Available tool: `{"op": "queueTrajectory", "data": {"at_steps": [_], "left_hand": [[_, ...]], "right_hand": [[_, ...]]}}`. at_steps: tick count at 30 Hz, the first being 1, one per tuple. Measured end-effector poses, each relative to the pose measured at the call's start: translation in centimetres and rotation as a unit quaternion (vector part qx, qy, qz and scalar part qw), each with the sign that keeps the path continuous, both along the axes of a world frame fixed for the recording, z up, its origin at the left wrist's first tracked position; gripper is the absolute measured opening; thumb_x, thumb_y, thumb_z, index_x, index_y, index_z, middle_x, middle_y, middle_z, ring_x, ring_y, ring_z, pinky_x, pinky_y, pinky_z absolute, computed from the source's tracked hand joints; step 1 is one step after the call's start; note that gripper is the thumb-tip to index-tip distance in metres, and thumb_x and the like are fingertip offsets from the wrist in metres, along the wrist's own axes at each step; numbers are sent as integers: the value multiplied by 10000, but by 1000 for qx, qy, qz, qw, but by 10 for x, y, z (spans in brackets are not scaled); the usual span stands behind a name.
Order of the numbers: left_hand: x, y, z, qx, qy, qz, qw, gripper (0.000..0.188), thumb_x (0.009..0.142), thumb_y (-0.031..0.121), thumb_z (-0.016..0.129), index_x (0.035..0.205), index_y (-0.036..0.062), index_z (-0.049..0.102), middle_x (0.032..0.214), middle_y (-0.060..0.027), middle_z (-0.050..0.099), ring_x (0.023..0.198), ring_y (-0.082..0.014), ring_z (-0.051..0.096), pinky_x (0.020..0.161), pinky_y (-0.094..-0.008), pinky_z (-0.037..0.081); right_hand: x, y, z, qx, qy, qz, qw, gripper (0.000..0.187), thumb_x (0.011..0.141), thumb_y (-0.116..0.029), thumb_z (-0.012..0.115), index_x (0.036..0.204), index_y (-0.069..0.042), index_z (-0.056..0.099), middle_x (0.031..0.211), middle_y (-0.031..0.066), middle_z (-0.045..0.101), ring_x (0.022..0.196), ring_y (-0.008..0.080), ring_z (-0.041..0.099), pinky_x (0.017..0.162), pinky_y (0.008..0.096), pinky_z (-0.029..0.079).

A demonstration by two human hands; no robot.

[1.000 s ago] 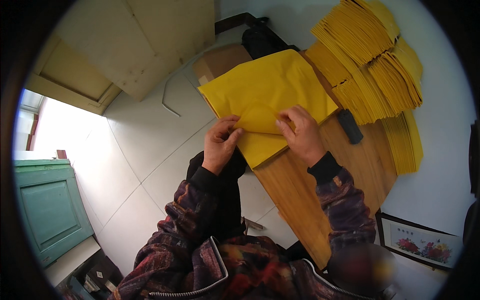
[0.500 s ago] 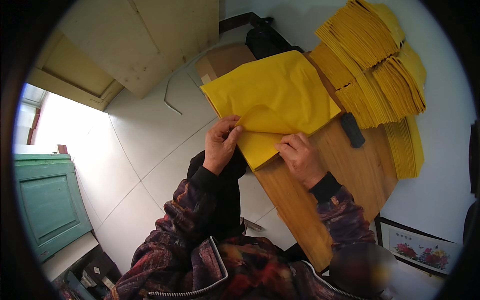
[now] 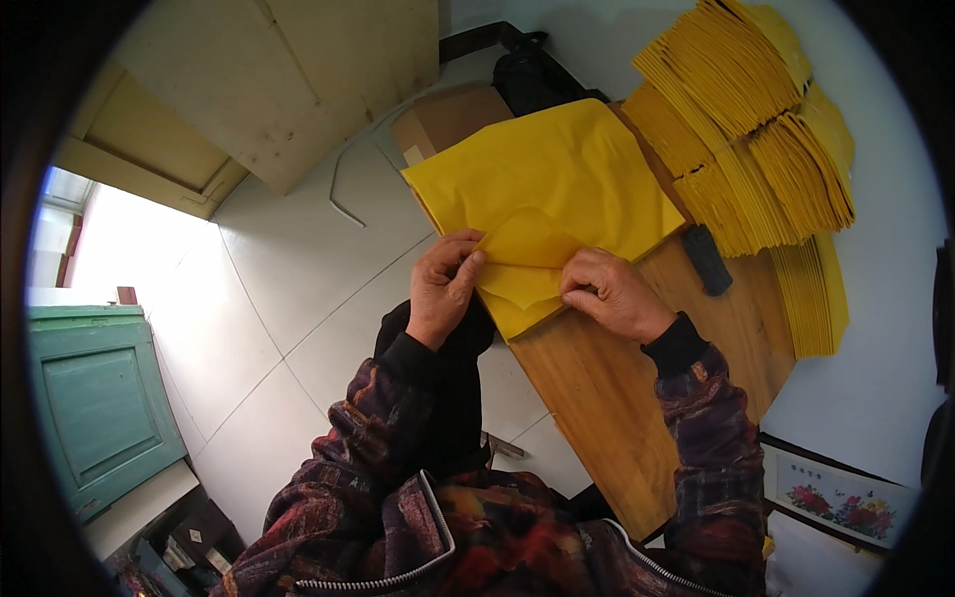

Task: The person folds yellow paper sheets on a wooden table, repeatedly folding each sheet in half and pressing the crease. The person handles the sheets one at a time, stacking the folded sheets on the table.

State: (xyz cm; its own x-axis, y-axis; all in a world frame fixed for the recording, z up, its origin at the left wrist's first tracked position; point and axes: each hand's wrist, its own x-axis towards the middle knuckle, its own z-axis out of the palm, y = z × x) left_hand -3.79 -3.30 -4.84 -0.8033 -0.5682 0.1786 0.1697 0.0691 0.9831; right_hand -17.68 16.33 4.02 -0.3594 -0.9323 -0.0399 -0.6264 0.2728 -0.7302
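Left: your left hand (image 3: 445, 289) pinches a lifted edge of the flat, yellow, cloth-like sheet (image 3: 557, 169) on the brown wooden tabletop (image 3: 617, 428). Your right hand (image 3: 615, 291) pinches its near edge. Rightward: dark grey oblong block (image 3: 707, 261), stacked folded yellow sheets (image 3: 721, 75).

Daylight's pouring in from the left, burning part of the floor (image 3: 261, 279) to white glare! Over right, the wall (image 3: 885, 328) sits in soft, bluish shade. Hands (image 3: 443, 289) look crisp, tile lines (image 3: 285, 359) bow toward the rim, and black vignetting swallows every corner!
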Motion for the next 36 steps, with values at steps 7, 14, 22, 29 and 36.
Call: {"op": "queueTrajectory", "data": {"at_steps": [7,14,22,29,36], "left_hand": [[2,-4,4,1,12,-15,1000,182,899,135,663,944,-41,663,1074,-130,670,979,-219,622,848,-300,476],[4,4,5,74,10,-25,997,175,871,100,689,962,-48,663,1086,-105,662,917,-175,605,805,-273,474],[0,3,-2,15,-14,7,1000,104,873,27,673,952,-40,666,1061,-92,666,878,-150,603,769,-250,476],[-1,3,1,-1,-19,15,1000,100,873,38,669,936,-39,661,1050,-90,670,871,-161,610,766,-258,484],[-1,3,0,-10,-13,14,1000,106,872,50,675,934,-35,662,1057,-86,670,831,-147,597,745,-251,482]], "right_hand": [[4,-2,4,17,-106,-99,989,105,837,-82,650,829,3,590,778,122,617,728,233,600,651,327,470],[12,-16,-1,-61,-45,-230,970,112,864,-70,640,858,20,575,783,128,614,722,212,605,642,313,475],[51,9,2,-59,286,-83,953,261,786,-28,696,1038,-31,628,979,89,574,934,290,557,744,354,503],[50,13,-15,-33,331,-43,942,255,783,-17,653,1037,-42,661,973,78,578,934,273,552,764,350,512],[30,5,-7,-46,195,-38,979,88,761,-18,677,830,-35,625,887,88,577,869,299,548,754,383,480]]}}
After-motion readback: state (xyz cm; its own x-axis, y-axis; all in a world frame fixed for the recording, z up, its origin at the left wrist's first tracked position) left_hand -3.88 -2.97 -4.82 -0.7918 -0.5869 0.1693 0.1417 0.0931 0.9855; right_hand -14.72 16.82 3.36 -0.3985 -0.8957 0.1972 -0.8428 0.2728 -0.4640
